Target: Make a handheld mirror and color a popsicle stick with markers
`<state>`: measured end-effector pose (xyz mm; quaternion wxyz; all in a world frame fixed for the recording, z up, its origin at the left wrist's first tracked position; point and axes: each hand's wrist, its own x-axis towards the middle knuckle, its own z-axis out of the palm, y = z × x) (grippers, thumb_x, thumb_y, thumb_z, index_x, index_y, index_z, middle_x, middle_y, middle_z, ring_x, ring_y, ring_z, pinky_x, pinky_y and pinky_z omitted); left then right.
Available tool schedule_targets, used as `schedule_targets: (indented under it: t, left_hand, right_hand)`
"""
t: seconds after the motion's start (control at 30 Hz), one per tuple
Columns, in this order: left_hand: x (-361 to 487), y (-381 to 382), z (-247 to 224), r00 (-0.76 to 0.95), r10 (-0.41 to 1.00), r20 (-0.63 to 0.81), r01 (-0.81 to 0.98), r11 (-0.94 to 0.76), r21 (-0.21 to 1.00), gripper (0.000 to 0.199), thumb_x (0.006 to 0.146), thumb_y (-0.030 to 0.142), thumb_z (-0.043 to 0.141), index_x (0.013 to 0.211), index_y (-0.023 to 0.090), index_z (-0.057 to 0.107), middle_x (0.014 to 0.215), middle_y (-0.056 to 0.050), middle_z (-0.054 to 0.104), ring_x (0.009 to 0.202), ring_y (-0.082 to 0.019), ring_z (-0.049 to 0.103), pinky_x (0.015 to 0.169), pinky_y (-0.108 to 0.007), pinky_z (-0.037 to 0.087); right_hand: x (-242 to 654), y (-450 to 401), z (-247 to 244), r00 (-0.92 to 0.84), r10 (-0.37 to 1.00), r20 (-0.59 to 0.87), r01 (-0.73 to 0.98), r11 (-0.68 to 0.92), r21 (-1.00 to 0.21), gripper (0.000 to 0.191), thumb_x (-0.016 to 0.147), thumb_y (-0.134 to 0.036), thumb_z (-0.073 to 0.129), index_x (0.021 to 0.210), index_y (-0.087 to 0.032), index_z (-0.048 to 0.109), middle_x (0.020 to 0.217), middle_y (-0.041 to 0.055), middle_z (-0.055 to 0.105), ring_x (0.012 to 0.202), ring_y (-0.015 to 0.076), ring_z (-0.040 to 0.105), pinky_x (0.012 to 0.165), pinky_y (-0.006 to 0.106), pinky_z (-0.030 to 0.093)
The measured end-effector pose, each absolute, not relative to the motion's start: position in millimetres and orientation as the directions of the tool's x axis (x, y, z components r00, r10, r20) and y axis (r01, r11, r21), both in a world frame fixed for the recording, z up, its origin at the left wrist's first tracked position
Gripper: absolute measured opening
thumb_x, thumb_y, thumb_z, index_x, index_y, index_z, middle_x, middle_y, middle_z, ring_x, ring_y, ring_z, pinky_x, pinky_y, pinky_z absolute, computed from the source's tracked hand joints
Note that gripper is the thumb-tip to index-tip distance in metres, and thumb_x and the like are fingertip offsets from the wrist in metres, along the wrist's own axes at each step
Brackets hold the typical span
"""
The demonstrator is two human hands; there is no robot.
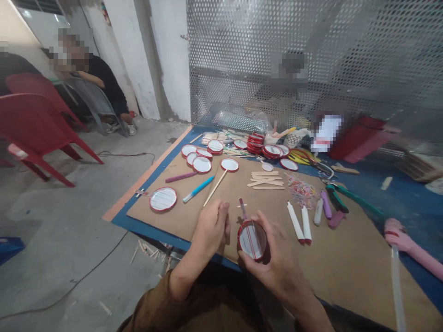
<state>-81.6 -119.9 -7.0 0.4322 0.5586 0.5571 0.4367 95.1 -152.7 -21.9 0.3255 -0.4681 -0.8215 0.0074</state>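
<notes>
My right hand (272,251) grips a round, red-rimmed disc (252,240) with lines across its face and a short purple-tipped stick (242,208) at its top. Beside it, my left hand (212,226) is closed, its fingers curled in; what they hold, if anything, is hidden. A similar larger disc (163,199) lies on the brown board at the left. Beyond my hands are a disc on a wooden stick (230,164), a blue marker (198,189) and a purple marker (180,177).
Wooden sticks (266,180), colourful small bands (302,190), white markers (295,222) and green-handled pliers (336,197) lie on the brown board (332,272). A pink glue gun (411,244) is at the right. A person (107,83) sits beyond red chairs (41,124).
</notes>
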Motion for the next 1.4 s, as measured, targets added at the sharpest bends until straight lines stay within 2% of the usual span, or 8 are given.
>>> schedule_targets:
  t: [0.23, 0.37, 0.47, 0.63, 0.77, 0.83, 1.1, 1.4]
  left_hand:
    - [-82, -109, -7, 0.103, 0.993, 0.063, 0.558, -0.11, 0.822, 0.046, 0.1, 0.036, 0.032, 0.059, 0.022, 0.047, 0.048, 0.002, 0.056, 0.05, -0.014, 0.059, 0.053, -0.022, 0.041]
    - [-84, -108, -1, 0.193, 0.98, 0.043, 0.681, -0.166, 0.713, 0.038, 0.1, 0.029, 0.035, 0.074, 0.02, 0.061, 0.065, -0.003, 0.068, 0.066, -0.017, 0.066, 0.064, -0.025, 0.046]
    - [-84, -117, -1, 0.221, 0.973, 0.065, 0.698, -0.204, 0.686, 0.026, 0.097, 0.028, 0.042, 0.087, 0.018, 0.065, 0.08, -0.007, 0.073, 0.074, -0.02, 0.068, 0.066, -0.027, 0.048]
    - [-80, -139, -15, 0.32, 0.934, 0.156, 0.691, -0.343, 0.636, 0.016, 0.092, 0.026, 0.057, 0.083, 0.016, 0.066, 0.089, -0.007, 0.073, 0.081, -0.019, 0.067, 0.073, -0.025, 0.05]
    - [-88, -149, -29, 0.419, 0.836, 0.355, 0.639, -0.549, 0.538, 0.016, 0.093, 0.023, 0.053, 0.089, 0.015, 0.065, 0.091, -0.007, 0.071, 0.09, -0.019, 0.066, 0.086, -0.026, 0.05]
    - [-93, -151, -33, 0.474, 0.791, 0.388, 0.612, -0.612, 0.501, 0.014, 0.09, 0.021, 0.053, 0.094, 0.015, 0.066, 0.098, -0.008, 0.071, 0.098, -0.021, 0.064, 0.094, -0.028, 0.048]
    - [-98, -151, -37, 0.5, 0.802, 0.327, 0.596, -0.593, 0.541, 0.014, 0.086, 0.019, 0.058, 0.086, 0.016, 0.071, 0.092, -0.009, 0.073, 0.099, -0.024, 0.063, 0.091, -0.031, 0.049]
    - [-101, -154, -30, 0.499, 0.819, 0.284, 0.601, -0.563, 0.567, 0.014, 0.087, 0.02, 0.057, 0.082, 0.018, 0.07, 0.086, -0.006, 0.073, 0.091, -0.021, 0.064, 0.086, -0.029, 0.05]
  right_hand:
    - [102, -147, 29, -0.314, 0.736, 0.6, 0.802, 0.544, -0.247, 0.071, 0.085, -0.042, 0.06, 0.145, -0.016, 0.034, 0.117, 0.0137, 0.063, 0.105, 0.0304, 0.062, 0.089, 0.045, 0.052]
    - [84, -119, 80, -0.413, 0.747, 0.522, 0.758, 0.599, -0.257, 0.07, 0.083, -0.044, 0.061, 0.143, -0.019, 0.035, 0.119, 0.0123, 0.064, 0.107, 0.0297, 0.063, 0.089, 0.043, 0.052]
    - [55, -89, 98, -0.505, 0.759, 0.412, 0.679, 0.644, -0.354, 0.069, 0.079, -0.04, 0.064, 0.139, -0.019, 0.039, 0.122, 0.0129, 0.064, 0.109, 0.0289, 0.063, 0.088, 0.04, 0.053]
    - [-10, -58, 84, -0.672, 0.682, 0.289, 0.492, 0.702, -0.515, 0.072, 0.073, -0.032, 0.067, 0.137, -0.017, 0.039, 0.128, 0.0142, 0.061, 0.119, 0.0288, 0.058, 0.094, 0.042, 0.049]
    - [-60, -50, 63, -0.783, 0.571, 0.248, 0.381, 0.755, -0.534, 0.073, 0.071, -0.026, 0.069, 0.137, -0.015, 0.041, 0.128, 0.0149, 0.061, 0.12, 0.0287, 0.057, 0.1, 0.044, 0.044]
    - [-78, -46, 55, -0.82, 0.521, 0.236, 0.351, 0.784, -0.512, 0.075, 0.069, -0.025, 0.071, 0.138, -0.013, 0.042, 0.129, 0.0169, 0.059, 0.122, 0.0305, 0.055, 0.101, 0.046, 0.043]
    - [-105, -35, 40, -0.899, 0.416, 0.135, 0.31, 0.824, -0.474, 0.079, 0.067, -0.02, 0.072, 0.14, -0.011, 0.041, 0.132, 0.0156, 0.059, 0.125, 0.0302, 0.053, 0.106, 0.044, 0.039]
    - [-108, -28, 28, -0.908, 0.413, 0.074, 0.328, 0.809, -0.487, 0.084, 0.068, -0.024, 0.071, 0.143, -0.01, 0.037, 0.136, 0.0198, 0.054, 0.128, 0.0324, 0.049, 0.107, 0.049, 0.037]
